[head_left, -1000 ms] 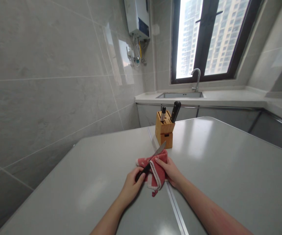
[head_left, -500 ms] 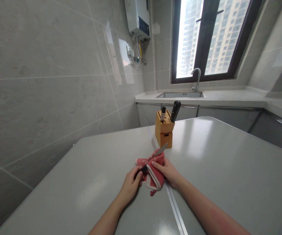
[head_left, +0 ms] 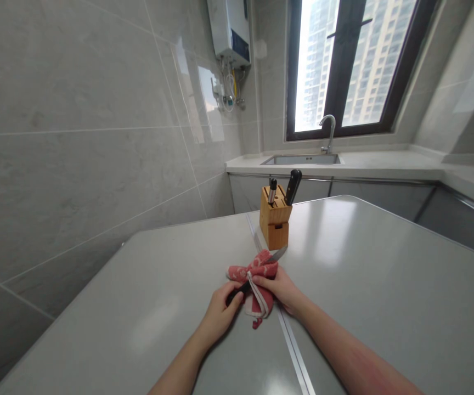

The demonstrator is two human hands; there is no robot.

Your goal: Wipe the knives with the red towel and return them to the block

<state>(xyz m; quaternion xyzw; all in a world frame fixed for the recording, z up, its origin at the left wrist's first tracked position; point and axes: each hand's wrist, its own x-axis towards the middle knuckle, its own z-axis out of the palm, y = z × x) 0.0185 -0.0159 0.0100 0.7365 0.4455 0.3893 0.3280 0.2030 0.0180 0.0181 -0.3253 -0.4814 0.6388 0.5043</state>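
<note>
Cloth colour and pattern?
The cloth is red with pale markings and a whitish edge; head view shows it.

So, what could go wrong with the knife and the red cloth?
The left hand holds the knife and the right hand grips the red cloth covering part of its blade; a slip might cut the right hand. The blade's end sticks out toward the wooden knife block and could bump it.

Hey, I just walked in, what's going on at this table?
A person's left hand grips a knife by its black handle. The right hand holds a red cloth over part of the blade, and the tip pokes out at the far side. Just beyond, a wooden knife block stands on the table, with two handles sticking up from it.
</note>
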